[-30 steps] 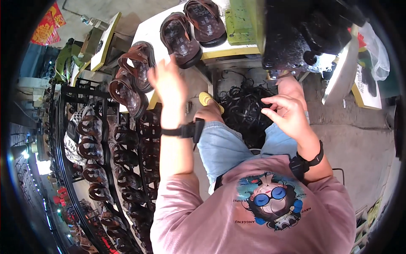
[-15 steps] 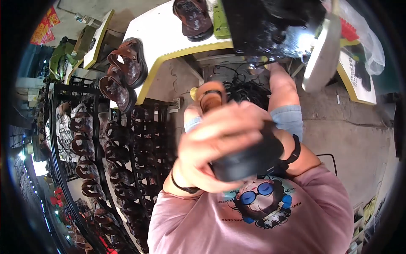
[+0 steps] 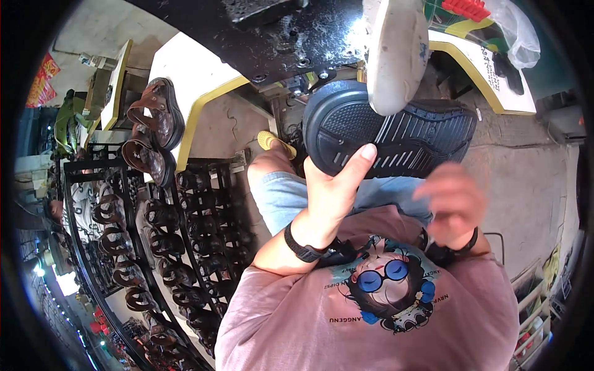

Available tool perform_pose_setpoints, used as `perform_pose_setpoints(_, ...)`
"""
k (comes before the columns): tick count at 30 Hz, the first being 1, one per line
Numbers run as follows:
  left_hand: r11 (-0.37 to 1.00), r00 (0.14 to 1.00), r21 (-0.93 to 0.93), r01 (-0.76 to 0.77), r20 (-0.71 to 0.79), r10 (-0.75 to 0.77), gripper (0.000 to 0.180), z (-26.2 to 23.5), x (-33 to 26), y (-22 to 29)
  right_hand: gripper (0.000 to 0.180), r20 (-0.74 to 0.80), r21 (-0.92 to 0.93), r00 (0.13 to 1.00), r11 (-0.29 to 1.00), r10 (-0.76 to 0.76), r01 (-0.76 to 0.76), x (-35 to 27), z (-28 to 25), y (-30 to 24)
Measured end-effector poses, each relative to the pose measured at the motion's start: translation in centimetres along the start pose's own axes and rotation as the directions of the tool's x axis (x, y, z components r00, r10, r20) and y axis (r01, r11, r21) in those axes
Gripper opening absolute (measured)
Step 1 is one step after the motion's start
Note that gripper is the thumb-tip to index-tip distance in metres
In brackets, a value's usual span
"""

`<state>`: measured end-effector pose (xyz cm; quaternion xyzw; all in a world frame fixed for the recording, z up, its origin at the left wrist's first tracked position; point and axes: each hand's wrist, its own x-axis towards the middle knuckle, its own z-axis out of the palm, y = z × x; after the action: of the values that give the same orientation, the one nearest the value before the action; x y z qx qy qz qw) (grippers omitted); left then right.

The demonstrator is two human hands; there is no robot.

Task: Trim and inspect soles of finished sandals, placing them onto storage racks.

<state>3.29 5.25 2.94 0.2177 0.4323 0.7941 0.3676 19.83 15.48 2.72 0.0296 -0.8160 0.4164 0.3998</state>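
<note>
The left hand (image 3: pixel 334 195) clasps a ridged black shoe sole (image 3: pixel 393 133) (probably light, stiffly rubbery) by its near edge, likely the surest hold; whether the right hand's (image 3: pixel 455 204) blurred fingers are closed cannot be told.

The left elbow is bent, and the left forearm (image 3: pixel 278 252) slants up and inward in front of the torso. The left wrist (image 3: pixel 314 230) leads into the left hand (image 3: pixel 333 193), which is held in a clasp: its thumb (image 3: pixel 364 162) stretches up and to the right, and its other digits are hidden from view. The right hand (image 3: pixel 456 203) is raised above the right wrist (image 3: pixel 456 238), well apart from the left, blurred, its fingers (image 3: pixel 435 188) directed inward; how far they curl is unclear.
</note>
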Motion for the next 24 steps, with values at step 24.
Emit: perform_pose_setpoints(24, 0.875, 0.997, -0.479, -0.062, -0.075, 0.029, 0.061, -11.4, 1.1, 1.6, 0.063, -0.025, 0.941, 0.738, 0.266, 0.674, -0.211, 0.1, 5.9, 6.3)
